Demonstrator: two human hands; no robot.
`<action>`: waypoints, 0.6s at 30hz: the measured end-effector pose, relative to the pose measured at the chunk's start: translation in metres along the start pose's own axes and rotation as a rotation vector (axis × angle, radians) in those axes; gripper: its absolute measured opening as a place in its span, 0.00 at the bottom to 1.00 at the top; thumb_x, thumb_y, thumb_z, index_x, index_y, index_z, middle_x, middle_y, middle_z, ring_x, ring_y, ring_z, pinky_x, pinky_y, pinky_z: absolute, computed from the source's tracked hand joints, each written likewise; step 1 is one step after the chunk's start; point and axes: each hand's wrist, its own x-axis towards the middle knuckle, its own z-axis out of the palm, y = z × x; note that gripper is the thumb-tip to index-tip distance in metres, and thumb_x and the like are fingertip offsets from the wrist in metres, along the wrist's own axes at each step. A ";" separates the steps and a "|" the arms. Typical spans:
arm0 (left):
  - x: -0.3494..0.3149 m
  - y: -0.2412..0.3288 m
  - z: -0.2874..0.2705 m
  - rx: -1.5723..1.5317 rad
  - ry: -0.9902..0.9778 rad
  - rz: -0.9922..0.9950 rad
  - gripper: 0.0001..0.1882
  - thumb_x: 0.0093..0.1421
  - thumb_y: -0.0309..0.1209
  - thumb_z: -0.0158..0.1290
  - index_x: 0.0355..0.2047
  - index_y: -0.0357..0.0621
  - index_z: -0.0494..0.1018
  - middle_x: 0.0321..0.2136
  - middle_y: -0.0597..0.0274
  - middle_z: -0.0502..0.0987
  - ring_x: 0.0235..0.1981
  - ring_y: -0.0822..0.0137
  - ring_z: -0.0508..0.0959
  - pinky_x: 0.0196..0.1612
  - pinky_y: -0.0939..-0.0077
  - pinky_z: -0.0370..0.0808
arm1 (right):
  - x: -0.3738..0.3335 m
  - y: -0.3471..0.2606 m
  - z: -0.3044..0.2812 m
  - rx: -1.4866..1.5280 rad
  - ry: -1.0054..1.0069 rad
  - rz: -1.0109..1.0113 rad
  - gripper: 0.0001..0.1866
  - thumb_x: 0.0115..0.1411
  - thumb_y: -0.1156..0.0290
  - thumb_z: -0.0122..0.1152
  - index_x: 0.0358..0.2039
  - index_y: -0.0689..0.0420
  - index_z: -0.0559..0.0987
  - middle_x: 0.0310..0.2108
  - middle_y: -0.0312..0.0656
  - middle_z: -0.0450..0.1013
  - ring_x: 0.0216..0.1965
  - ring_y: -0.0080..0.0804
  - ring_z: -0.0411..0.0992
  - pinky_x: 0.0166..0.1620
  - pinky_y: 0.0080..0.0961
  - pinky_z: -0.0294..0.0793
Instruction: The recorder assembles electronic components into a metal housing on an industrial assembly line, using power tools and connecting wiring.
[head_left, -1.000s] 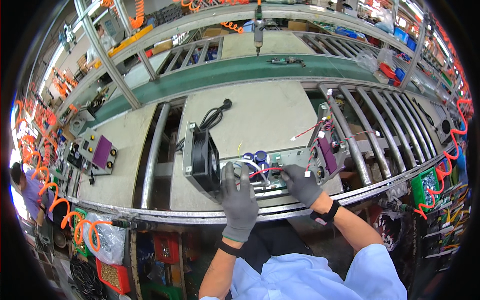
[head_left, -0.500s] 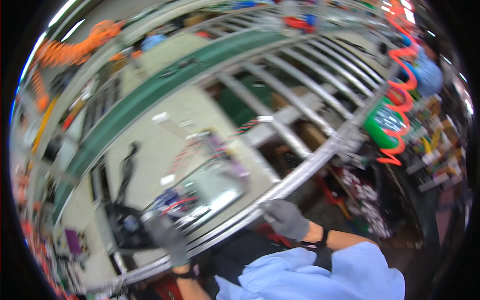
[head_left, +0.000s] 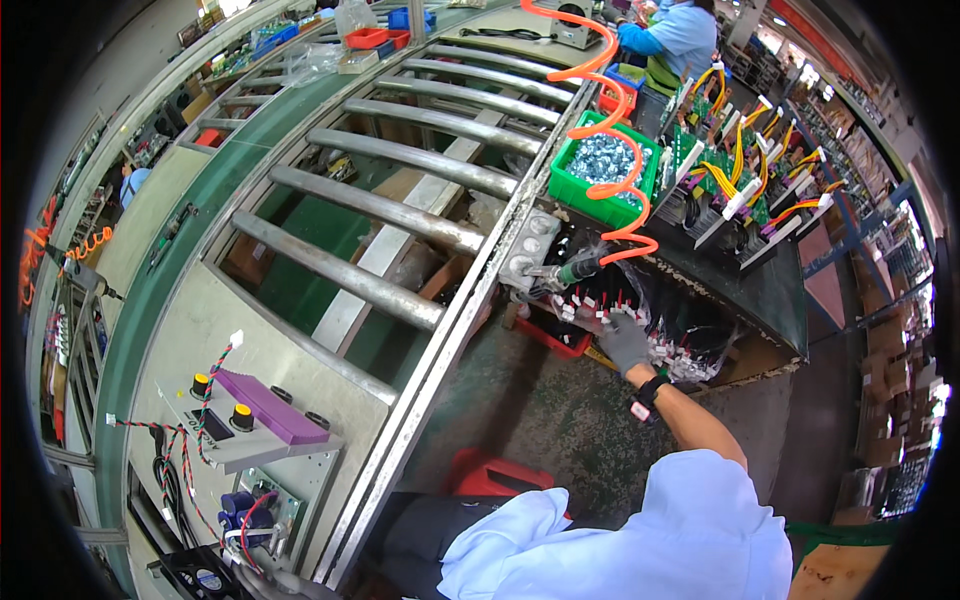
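Observation:
My right hand (head_left: 626, 343), in a grey glove, reaches over a heap of red-and-white connector leads (head_left: 600, 308) in a black-lined box; its fingers look extended among them. At the lower edge, my grey-gloved left hand (head_left: 278, 586) is partly cut off, beside a black fan (head_left: 197, 578) and an open electronic unit; its grip is hidden. The unit has a metal front panel (head_left: 225, 430) with yellow-topped knobs, a purple strip (head_left: 270, 408), a circuit board with blue parts (head_left: 245, 515), and twisted red-green-black wires (head_left: 180, 432) ending in white plugs.
A roller conveyor (head_left: 390, 205) with a metal rail runs ahead. An orange coiled hose (head_left: 625, 185) hangs over a green bin of screws (head_left: 605, 165), near a green-bodied air tool (head_left: 580, 270). Boards with yellow cables (head_left: 750, 170) stand at right. Another person (head_left: 675, 40) works beyond.
My view has swung right. My right hand has moved from the conveyor's edge to the box of leads. My left hand remains by the unit, now near the lower edge.

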 end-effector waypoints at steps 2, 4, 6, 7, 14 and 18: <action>-0.006 0.019 -0.007 -0.061 0.042 0.013 0.24 0.65 0.42 0.56 0.55 0.39 0.70 0.50 0.47 0.73 0.48 0.46 0.74 0.51 0.50 0.72 | 0.021 0.006 -0.018 -0.109 -0.017 -0.063 0.19 0.57 0.61 0.62 0.46 0.54 0.80 0.44 0.50 0.75 0.47 0.50 0.74 0.49 0.43 0.74; -0.018 0.030 -0.008 -0.005 -0.026 -0.001 0.14 0.70 0.30 0.48 0.50 0.33 0.71 0.44 0.44 0.76 0.43 0.44 0.76 0.49 0.53 0.74 | 0.034 0.003 -0.032 -0.233 -0.049 -0.072 0.20 0.56 0.58 0.63 0.47 0.53 0.81 0.46 0.49 0.74 0.48 0.49 0.73 0.49 0.42 0.74; -0.033 0.030 0.001 -0.085 0.013 -0.055 0.13 0.68 0.31 0.52 0.45 0.32 0.73 0.40 0.44 0.77 0.39 0.44 0.77 0.46 0.54 0.74 | 0.043 -0.002 -0.040 -0.621 -0.214 -0.130 0.23 0.52 0.54 0.68 0.47 0.50 0.80 0.48 0.46 0.72 0.50 0.46 0.71 0.48 0.39 0.73; -0.042 0.028 0.002 -0.105 -0.069 -0.125 0.12 0.67 0.31 0.53 0.43 0.32 0.74 0.39 0.43 0.77 0.38 0.44 0.77 0.45 0.55 0.74 | 0.045 -0.004 -0.041 -0.621 -0.246 -0.118 0.23 0.52 0.54 0.68 0.47 0.50 0.80 0.48 0.46 0.72 0.50 0.46 0.71 0.48 0.39 0.73; -0.071 -0.001 0.017 -0.105 -0.319 -0.216 0.15 0.69 0.32 0.46 0.47 0.29 0.70 0.42 0.40 0.72 0.46 0.43 0.72 0.51 0.53 0.68 | 0.057 0.009 -0.040 -0.785 -0.325 -0.091 0.27 0.49 0.50 0.69 0.46 0.51 0.79 0.47 0.51 0.72 0.49 0.48 0.72 0.46 0.43 0.74; -0.072 0.001 0.020 -0.149 -0.305 -0.242 0.15 0.68 0.29 0.47 0.48 0.29 0.70 0.43 0.39 0.72 0.46 0.44 0.73 0.51 0.54 0.69 | 0.051 0.021 -0.038 -0.655 -0.221 -0.192 0.26 0.48 0.55 0.70 0.48 0.50 0.78 0.43 0.48 0.73 0.48 0.48 0.72 0.43 0.44 0.74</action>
